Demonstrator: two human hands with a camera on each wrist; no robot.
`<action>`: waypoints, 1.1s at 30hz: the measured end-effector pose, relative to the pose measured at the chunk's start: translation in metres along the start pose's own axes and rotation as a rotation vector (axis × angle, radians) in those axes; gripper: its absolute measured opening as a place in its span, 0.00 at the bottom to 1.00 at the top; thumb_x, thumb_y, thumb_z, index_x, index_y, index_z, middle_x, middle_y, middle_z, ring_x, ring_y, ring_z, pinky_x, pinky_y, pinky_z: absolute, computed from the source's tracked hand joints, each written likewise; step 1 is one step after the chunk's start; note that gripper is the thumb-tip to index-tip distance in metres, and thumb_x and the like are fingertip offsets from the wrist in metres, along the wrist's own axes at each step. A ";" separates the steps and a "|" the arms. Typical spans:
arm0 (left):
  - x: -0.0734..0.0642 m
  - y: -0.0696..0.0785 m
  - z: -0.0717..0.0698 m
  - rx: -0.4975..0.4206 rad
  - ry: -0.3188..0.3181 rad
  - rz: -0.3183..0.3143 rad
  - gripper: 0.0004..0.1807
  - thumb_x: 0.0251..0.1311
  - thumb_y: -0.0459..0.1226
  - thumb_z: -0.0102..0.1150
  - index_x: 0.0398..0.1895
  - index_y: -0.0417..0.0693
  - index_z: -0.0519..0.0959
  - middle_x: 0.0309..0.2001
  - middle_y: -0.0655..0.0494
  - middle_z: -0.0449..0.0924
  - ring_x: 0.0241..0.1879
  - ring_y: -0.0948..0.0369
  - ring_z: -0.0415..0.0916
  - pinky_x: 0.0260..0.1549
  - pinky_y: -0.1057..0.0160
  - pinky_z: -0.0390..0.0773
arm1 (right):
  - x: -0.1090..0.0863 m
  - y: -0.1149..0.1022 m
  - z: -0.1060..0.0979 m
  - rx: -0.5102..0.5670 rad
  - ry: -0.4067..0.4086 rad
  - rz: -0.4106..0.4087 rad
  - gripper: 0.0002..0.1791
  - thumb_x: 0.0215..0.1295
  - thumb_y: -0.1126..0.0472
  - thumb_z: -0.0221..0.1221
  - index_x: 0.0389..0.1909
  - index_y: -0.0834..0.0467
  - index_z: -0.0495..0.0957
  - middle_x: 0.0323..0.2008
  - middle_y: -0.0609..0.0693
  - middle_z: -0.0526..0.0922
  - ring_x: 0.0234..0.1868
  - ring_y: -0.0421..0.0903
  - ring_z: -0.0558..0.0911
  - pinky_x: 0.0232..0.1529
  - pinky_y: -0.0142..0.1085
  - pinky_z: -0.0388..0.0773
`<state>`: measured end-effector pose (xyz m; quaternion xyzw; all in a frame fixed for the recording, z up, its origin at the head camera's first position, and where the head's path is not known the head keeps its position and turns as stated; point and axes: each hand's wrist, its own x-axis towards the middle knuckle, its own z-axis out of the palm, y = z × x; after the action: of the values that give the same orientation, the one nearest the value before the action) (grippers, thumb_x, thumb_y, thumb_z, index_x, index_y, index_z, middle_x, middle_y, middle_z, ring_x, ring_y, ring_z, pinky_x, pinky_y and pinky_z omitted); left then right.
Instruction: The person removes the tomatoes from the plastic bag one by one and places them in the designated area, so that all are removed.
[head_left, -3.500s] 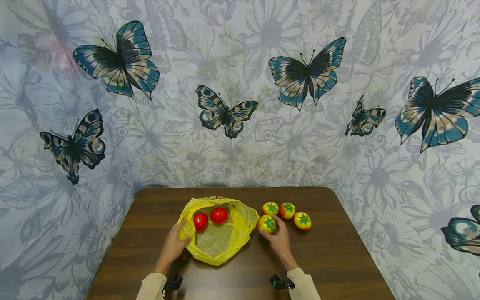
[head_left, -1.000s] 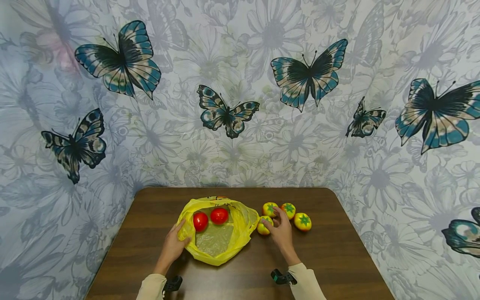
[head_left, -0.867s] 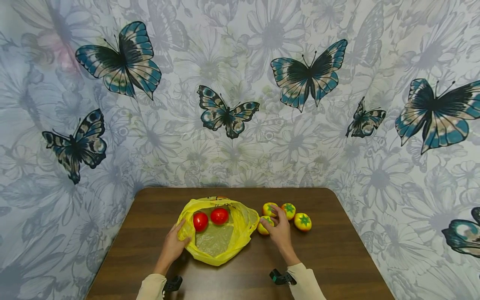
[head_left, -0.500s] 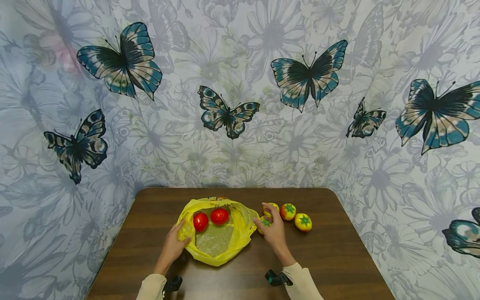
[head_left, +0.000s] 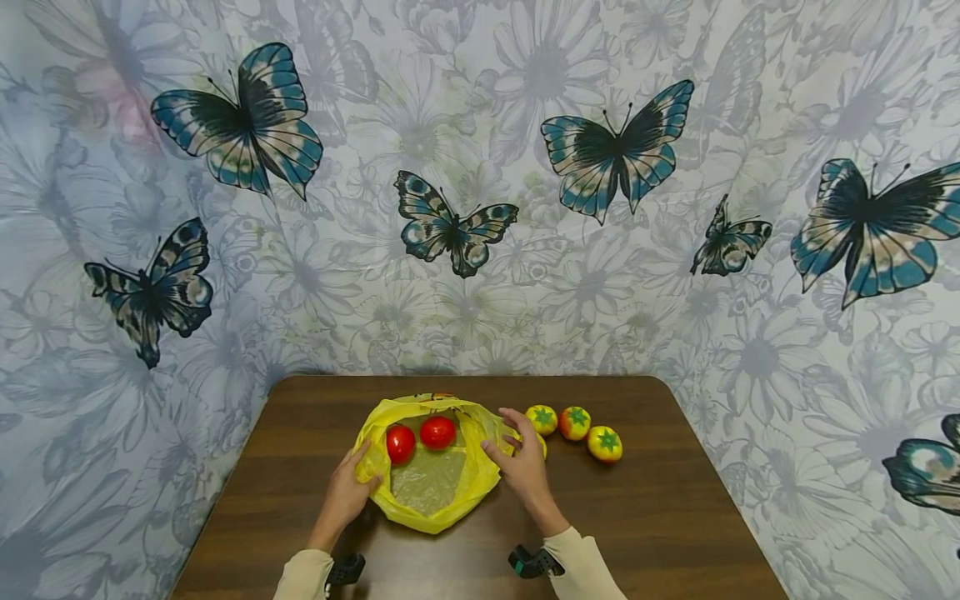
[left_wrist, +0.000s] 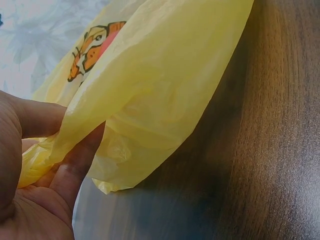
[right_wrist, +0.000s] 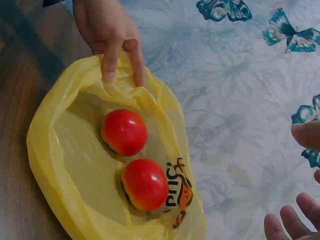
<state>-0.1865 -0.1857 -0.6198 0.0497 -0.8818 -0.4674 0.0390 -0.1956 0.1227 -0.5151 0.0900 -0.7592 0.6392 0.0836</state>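
Note:
A yellow plastic bag (head_left: pixel 480 479) lies with its mouth spread wide on the table. Two red tomatoes (head_left: pixel 438 432) rest inside it, and the right wrist view shows them close together. At the bag's left rim, my left hand (head_left: pixel 347 493) pinches the plastic; the left wrist view shows the film (left_wrist: pixel 145 85) between thumb and fingers. My right hand (head_left: pixel 527 468) is at the bag's right rim, fingers spread and relaxed, holding nothing. Just behind it, one yellow-red tomato with a green star-shaped top is mostly hidden by the hand.
Three more yellow-red tomatoes (head_left: pixel 575 423) sit to the right of the bag on the brown wooden table (head_left: pixel 660 517). A wall (head_left: pixel 480 333) with butterfly-patterned covering stands at the table's far edge. Dark bands are on both wrists.
My right hand gripped the nearest yellow-red tomato at first, then let go of it and moved left to the bag's right rim. My left hand has stayed on the left rim.

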 end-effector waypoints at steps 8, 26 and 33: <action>-0.001 0.003 0.000 0.004 -0.002 -0.007 0.40 0.54 0.27 0.64 0.72 0.37 0.62 0.70 0.29 0.59 0.68 0.34 0.62 0.65 0.37 0.64 | 0.007 0.035 0.019 -0.019 -0.045 -0.012 0.32 0.57 0.64 0.68 0.63 0.58 0.70 0.65 0.59 0.70 0.65 0.59 0.70 0.62 0.56 0.73; 0.000 0.001 0.001 0.006 0.037 0.023 0.39 0.51 0.27 0.66 0.70 0.35 0.65 0.68 0.28 0.63 0.66 0.34 0.63 0.63 0.35 0.64 | 0.011 0.048 0.040 -0.090 -0.112 0.039 0.32 0.57 0.57 0.69 0.64 0.54 0.71 0.65 0.57 0.70 0.65 0.59 0.71 0.64 0.54 0.72; 0.000 0.003 0.001 0.001 0.016 0.007 0.40 0.53 0.28 0.65 0.72 0.37 0.63 0.70 0.29 0.60 0.68 0.35 0.62 0.65 0.36 0.64 | 0.013 0.058 0.043 -0.114 -0.140 0.090 0.33 0.59 0.54 0.68 0.65 0.52 0.70 0.67 0.55 0.69 0.67 0.58 0.71 0.65 0.53 0.71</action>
<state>-0.1864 -0.1833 -0.6180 0.0503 -0.8820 -0.4662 0.0476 -0.2225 0.0898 -0.5752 0.0953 -0.8015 0.5904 0.0065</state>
